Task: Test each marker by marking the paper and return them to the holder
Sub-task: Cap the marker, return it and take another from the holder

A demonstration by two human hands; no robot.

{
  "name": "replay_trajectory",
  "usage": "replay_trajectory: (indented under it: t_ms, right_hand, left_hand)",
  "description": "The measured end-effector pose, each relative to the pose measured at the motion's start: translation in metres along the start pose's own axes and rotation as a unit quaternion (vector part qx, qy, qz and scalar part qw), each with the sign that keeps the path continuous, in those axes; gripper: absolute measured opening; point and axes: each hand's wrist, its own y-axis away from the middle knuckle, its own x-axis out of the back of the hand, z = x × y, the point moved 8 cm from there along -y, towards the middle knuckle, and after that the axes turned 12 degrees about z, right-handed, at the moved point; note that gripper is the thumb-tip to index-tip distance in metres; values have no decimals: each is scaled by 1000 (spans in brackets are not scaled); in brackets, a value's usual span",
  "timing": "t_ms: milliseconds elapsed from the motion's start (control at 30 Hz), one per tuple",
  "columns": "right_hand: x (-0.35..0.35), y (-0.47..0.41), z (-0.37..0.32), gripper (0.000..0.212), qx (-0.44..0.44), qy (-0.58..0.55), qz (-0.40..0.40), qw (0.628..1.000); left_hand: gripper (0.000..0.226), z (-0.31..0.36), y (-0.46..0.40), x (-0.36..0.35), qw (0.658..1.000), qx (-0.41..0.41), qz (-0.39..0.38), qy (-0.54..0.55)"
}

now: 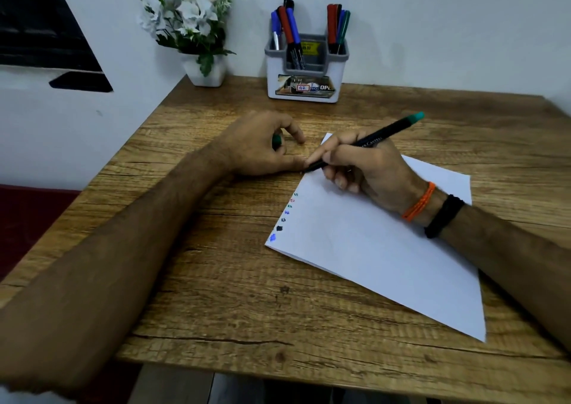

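You are gripping the black green-ended marker in your right hand, tip at the white paper sheet's left edge, left hand pinching its green cap on the wooden counter; be keeping strokes short.

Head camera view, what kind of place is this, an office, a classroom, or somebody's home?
Probably a small home desk set against a wall: a wooden table with a marker holder, a potted artificial flower and a sheet of paper.
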Motion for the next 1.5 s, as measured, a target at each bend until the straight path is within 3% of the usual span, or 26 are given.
replay_trajectory:
  t_ms: [133, 233, 533, 900, 1133, 1300, 1500]
  right_hand:
    - [9, -4, -4, 11, -16, -72, 43, 996]
    - [18, -3, -14, 1, -1, -64, 66, 996]
    - [35, -6, -23, 23, -7, -67, 87, 994]
    - [50, -11, -21, 31, 8, -74, 112, 991]
    - [43, -9, -22, 4, 22, -50, 104, 993]
    - [44, -7, -24, 31, 54, -28, 119, 991]
    - [45, -13, -18, 29, 41, -31, 86, 995]
  left_hand:
    - [39, 0, 1, 2, 999, 23, -5, 26]
    - [34, 2, -1, 12, 998, 23, 27, 44]
    - [19, 6, 1, 18, 973, 43, 48, 220]
    - [19, 22, 0, 25, 962, -1, 70, 264]
    - [20, 33, 1, 22, 960, -25, 62, 273]
    - [18, 28, 0, 19, 946, 2, 57, 318]
    - [16, 26, 0, 26, 943, 0, 73, 325]
